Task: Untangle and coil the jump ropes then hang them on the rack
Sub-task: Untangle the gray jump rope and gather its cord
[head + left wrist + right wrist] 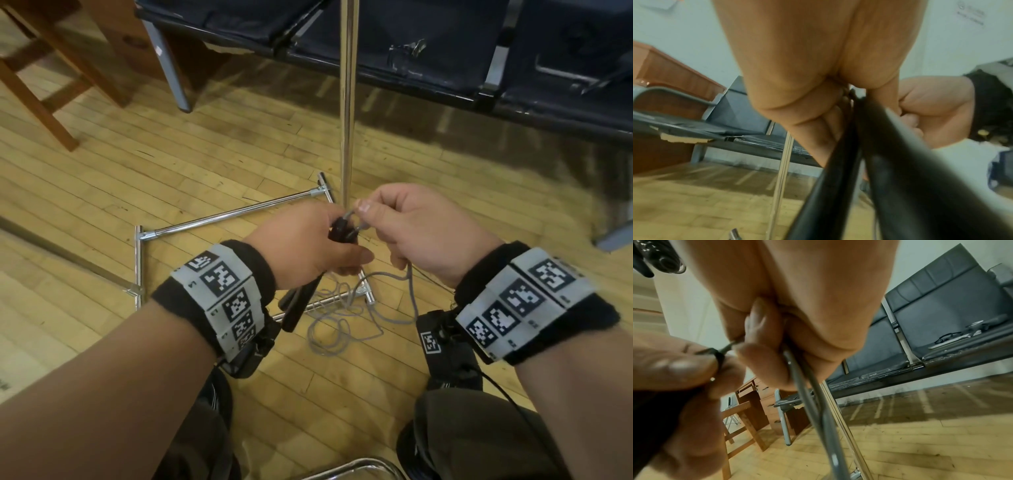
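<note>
My left hand [318,240] grips the two black handles [301,301] of a jump rope together, their long ends hanging down below the fist; in the left wrist view the handles [869,170] fill the lower middle. My right hand [387,219] pinches the grey rope [352,216] just where it leaves the handle tops, and more rope runs down through its palm [807,386]. The rest of the grey rope [339,318] lies in loose tangled loops on the wooden floor below my hands. The chrome rack's upright pole [347,102] stands just beyond my hands.
The rack's chrome base bars [233,214] lie on the floor around the rope pile. A row of dark padded seats [445,51] stands behind the pole. A wooden desk and stool [51,85] are at the far left. A chrome chair rim [356,467] is by my knees.
</note>
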`<control>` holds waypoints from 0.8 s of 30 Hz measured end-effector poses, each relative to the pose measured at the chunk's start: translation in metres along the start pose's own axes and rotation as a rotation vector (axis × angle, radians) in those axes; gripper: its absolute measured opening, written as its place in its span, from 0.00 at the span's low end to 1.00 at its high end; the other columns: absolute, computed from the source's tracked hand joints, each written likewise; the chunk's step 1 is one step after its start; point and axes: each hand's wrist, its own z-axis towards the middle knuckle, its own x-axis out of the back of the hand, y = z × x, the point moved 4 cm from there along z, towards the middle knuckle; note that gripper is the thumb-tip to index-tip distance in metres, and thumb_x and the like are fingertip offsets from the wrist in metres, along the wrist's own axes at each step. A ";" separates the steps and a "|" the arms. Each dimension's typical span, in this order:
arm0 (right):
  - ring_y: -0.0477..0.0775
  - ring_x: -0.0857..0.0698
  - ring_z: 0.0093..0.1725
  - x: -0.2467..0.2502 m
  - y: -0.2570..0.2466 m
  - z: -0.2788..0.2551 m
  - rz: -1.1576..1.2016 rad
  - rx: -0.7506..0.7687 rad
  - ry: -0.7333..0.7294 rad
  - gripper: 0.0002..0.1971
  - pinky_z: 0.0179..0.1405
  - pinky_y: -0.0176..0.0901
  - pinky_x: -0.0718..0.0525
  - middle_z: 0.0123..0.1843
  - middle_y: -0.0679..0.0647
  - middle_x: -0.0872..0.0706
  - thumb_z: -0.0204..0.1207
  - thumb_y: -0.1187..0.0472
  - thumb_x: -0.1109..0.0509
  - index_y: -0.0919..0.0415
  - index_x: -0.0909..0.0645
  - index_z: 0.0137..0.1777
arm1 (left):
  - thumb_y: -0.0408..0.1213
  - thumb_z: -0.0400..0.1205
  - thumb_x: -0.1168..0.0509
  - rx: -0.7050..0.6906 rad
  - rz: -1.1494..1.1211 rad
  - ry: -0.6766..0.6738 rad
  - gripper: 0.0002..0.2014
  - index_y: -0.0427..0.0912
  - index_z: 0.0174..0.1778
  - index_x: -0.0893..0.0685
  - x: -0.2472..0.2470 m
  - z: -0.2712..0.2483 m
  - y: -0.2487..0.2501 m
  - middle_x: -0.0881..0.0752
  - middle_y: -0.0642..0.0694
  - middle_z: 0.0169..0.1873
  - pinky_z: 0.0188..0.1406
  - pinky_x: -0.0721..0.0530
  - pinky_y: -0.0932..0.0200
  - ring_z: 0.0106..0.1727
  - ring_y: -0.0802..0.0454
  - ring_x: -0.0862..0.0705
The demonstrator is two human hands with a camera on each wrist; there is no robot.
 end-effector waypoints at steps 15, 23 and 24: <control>0.50 0.31 0.23 0.002 0.001 0.000 0.153 -0.034 0.057 0.17 0.32 0.54 0.27 0.23 0.42 0.28 0.88 0.48 0.34 0.56 0.17 0.41 | 0.47 0.81 0.33 0.020 -0.017 0.136 0.09 0.46 0.52 0.19 -0.005 -0.001 0.008 0.08 0.46 0.41 0.49 0.08 0.38 0.44 0.44 0.08; 0.51 0.26 0.25 -0.003 -0.007 -0.002 0.259 -0.031 -0.055 0.09 0.28 0.50 0.19 0.30 0.52 0.25 0.88 0.57 0.33 0.61 0.17 0.49 | 0.49 0.76 0.35 0.012 -0.335 0.256 0.15 0.44 0.51 0.17 -0.005 0.001 0.009 0.22 0.51 0.28 0.36 0.10 0.31 0.29 0.48 0.21; 0.52 0.25 0.25 -0.004 -0.007 -0.002 0.282 -0.041 -0.074 0.07 0.28 0.50 0.19 0.30 0.53 0.24 0.87 0.60 0.33 0.59 0.16 0.49 | 0.49 0.76 0.35 0.002 -0.347 0.274 0.12 0.46 0.48 0.17 -0.004 0.000 0.010 0.22 0.53 0.26 0.33 0.12 0.33 0.27 0.49 0.22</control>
